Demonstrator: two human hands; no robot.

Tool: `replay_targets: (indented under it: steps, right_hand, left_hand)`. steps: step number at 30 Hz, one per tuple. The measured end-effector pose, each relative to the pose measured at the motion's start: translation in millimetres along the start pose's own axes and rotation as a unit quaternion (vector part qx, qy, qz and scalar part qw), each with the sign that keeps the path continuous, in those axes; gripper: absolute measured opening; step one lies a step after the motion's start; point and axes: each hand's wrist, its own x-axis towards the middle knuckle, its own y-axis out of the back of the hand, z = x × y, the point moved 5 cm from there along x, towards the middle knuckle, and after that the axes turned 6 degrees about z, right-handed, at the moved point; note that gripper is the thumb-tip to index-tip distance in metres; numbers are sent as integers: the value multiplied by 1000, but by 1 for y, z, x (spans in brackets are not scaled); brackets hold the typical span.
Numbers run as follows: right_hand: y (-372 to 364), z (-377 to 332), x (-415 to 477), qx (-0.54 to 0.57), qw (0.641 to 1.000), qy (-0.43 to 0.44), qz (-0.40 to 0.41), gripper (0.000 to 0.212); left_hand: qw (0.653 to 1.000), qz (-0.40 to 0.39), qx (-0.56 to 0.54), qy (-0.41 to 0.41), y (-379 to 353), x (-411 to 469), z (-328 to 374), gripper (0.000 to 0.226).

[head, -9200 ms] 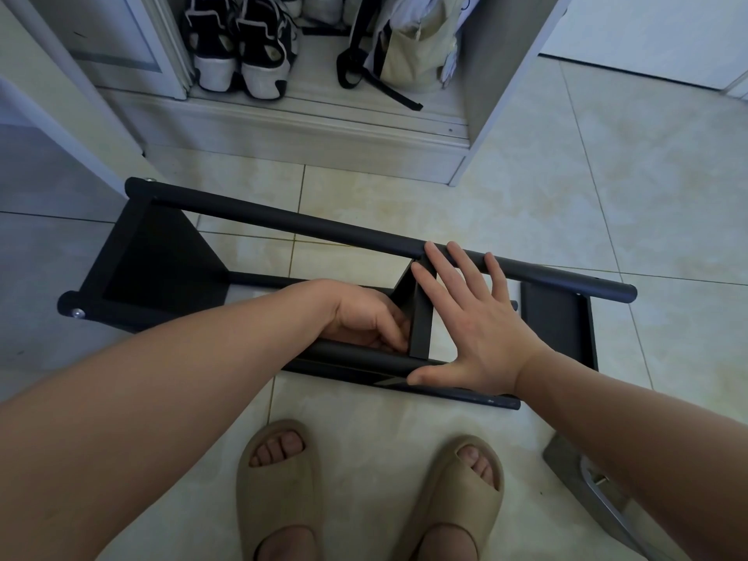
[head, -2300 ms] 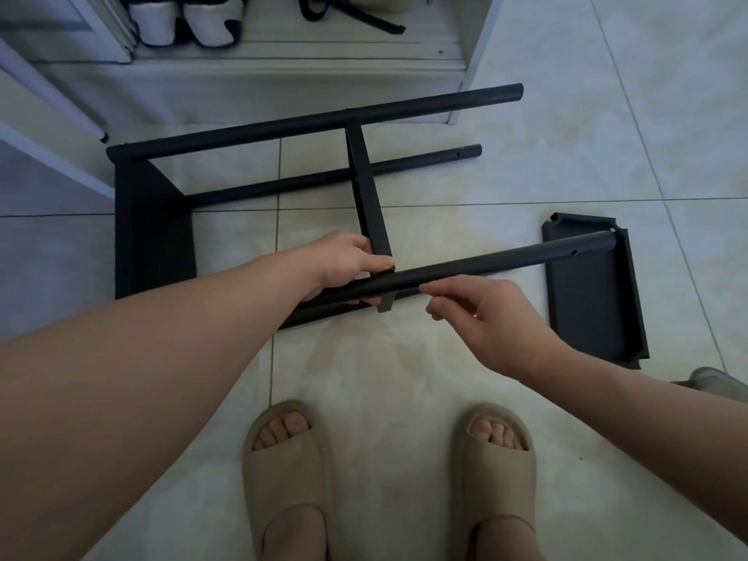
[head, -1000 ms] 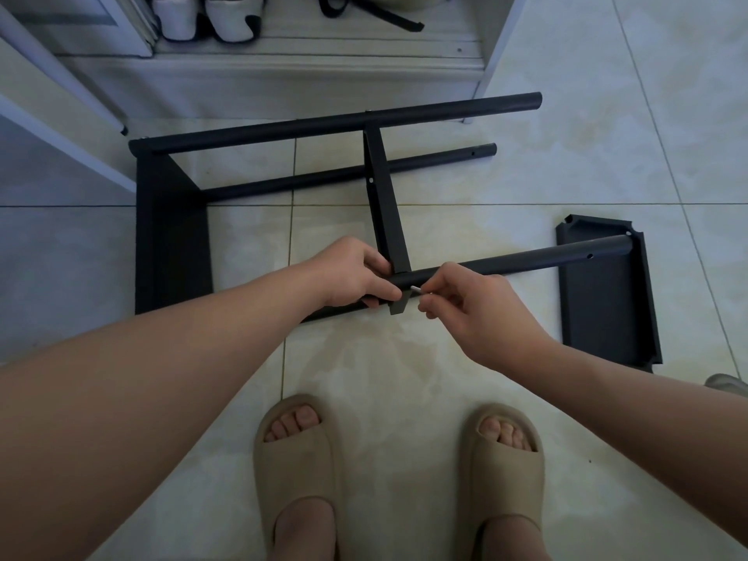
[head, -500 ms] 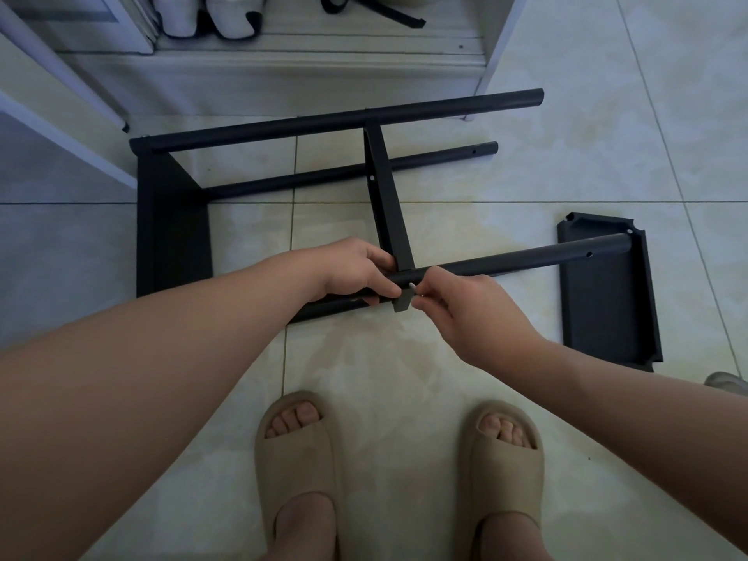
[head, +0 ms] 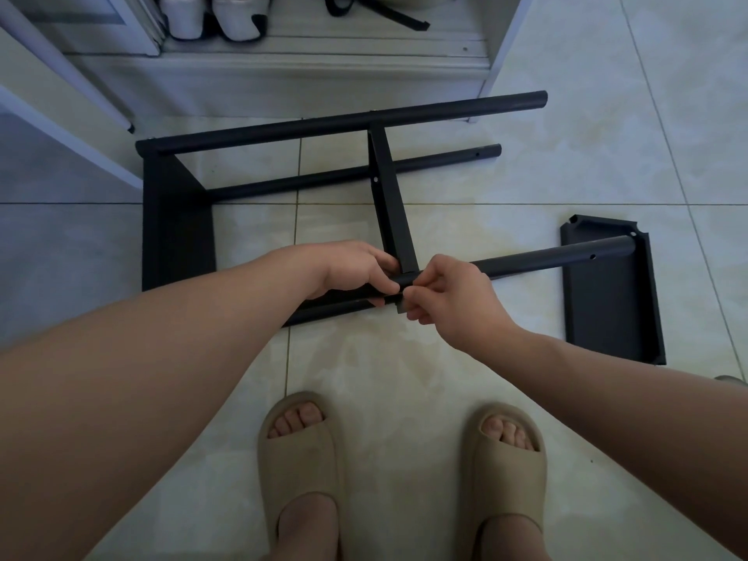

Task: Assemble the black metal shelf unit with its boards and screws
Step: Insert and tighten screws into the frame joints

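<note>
The black metal shelf frame (head: pixel 340 123) lies on its side on the tiled floor, with one end board (head: pixel 176 224) fixed at the left and a middle board (head: pixel 390 204) standing edge-on between the tubes. My left hand (head: pixel 348 269) grips the near tube (head: pixel 538 261) just left of the middle board. My right hand (head: pixel 449 293) pinches something small against that joint, where earlier frames showed a silver screw; it is hidden by the fingers now. A loose black board (head: pixel 611 293) lies flat at the right, under the near tube's free end.
A white cabinet base (head: pixel 283 78) with shoes (head: pixel 214 18) stands just behind the frame. A white panel edge (head: pixel 60 115) runs along the far left. My feet in beige slippers (head: pixel 299 471) stand right below the frame. Something grey (head: pixel 728 380) pokes in at the right edge.
My right hand has closed in on the joint between the near tube and the middle board, and the screw seen between its fingers is now covered. The left hand has stayed on the tube.
</note>
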Motion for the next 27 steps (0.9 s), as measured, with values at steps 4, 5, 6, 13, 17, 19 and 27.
replay_targets:
  steps: [4, 5, 6, 13, 17, 19, 27]
  right_hand:
    - [4, -12, -1, -267, 947, 172, -48, 12]
    - [4, -13, 1, -266, 947, 171, -50, 11]
    - [5, -12, 2, -234, 960, 149, -45, 12]
    - [0, 1, 2, -23, 1000, 11, -9, 15]
    - [3, -4, 2, -81, 995, 53, -11, 18]
    - [2, -9, 0, -163, 980, 113, -18, 15]
    - [-3, -15, -6, -291, 922, 254, -30, 13]
  left_hand:
    - [1000, -5, -14, -12, -1, -1, 2, 31]
    - [1000, -4, -14, -14, -1, 0, 2, 31]
    - [1000, -3, -15, -14, -1, 0, 2, 31]
    - [1000, -4, -25, -13, -1, 0, 1, 32]
    - [1000, 1, -28, -10, -1, 2, 0, 40]
    - [1000, 0, -29, -11, -1, 3, 0, 41]
    - [999, -4, -32, -25, -1, 0, 2, 28]
